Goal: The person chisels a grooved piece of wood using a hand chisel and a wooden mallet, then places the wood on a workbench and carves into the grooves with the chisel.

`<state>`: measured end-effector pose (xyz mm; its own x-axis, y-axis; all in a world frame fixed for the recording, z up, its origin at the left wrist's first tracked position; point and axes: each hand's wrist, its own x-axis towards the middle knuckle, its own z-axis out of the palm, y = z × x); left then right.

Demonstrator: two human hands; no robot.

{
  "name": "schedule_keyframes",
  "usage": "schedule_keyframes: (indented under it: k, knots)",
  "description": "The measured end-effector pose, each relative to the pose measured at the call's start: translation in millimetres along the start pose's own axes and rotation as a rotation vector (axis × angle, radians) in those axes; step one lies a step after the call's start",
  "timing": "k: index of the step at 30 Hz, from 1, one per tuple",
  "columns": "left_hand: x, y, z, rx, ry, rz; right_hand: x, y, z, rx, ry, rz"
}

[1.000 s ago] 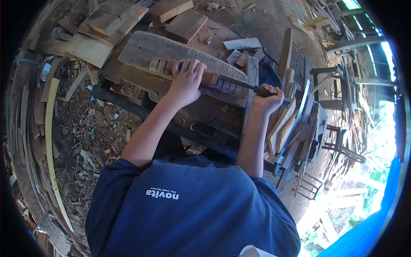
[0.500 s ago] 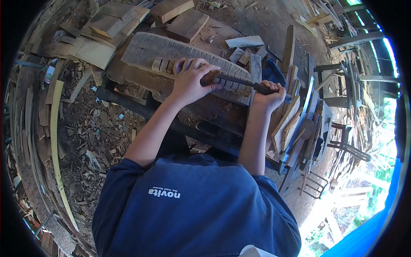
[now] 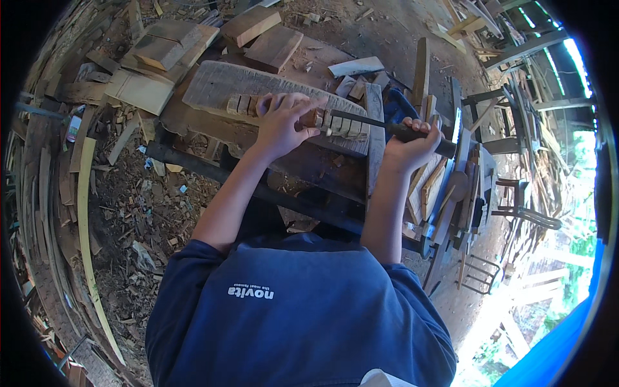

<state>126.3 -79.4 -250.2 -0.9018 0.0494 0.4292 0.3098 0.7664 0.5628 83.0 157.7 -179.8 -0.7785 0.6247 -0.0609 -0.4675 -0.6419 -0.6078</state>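
dark-handled tool [image 3: 401,133] gripped by right fingers [image 3: 422,125] near the surface's [image 3: 308,166] right edge; notched block [image 3: 349,128] (on a thick plank [image 3: 222,84]) touched by wide-spread left fingers [image 3: 277,102]

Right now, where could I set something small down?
The thick plank looks bare at its left end, between the notched strip and the stacked boards; a narrower band runs along its far edge, beyond the left hand. Packed boards crowd the space past the right hand and dark-handled tool.

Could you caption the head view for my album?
Right hand grips a long dark tool; left hand over a notched wooden strip.
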Motion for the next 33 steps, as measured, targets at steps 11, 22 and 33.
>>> schedule_keyframes:
  k: [11, 22, 33]
  knots:
    - [-1.6, -6.6, 6.6, -0.006, 0.048, 0.018, -26.7, 15.5, 51.9, -0.242, -0.238, -0.277]
    - [-0.6, -5.4, 9.1, 0.024, 0.031, 0.031, -45.4, 56.6, 86.5, -0.584, -0.448, -0.651]
    - [-1.7, -2.3, 12.4, -0.004, -0.046, -0.087, 18.8, 41.2, 73.4, -0.411, -0.108, -0.109]
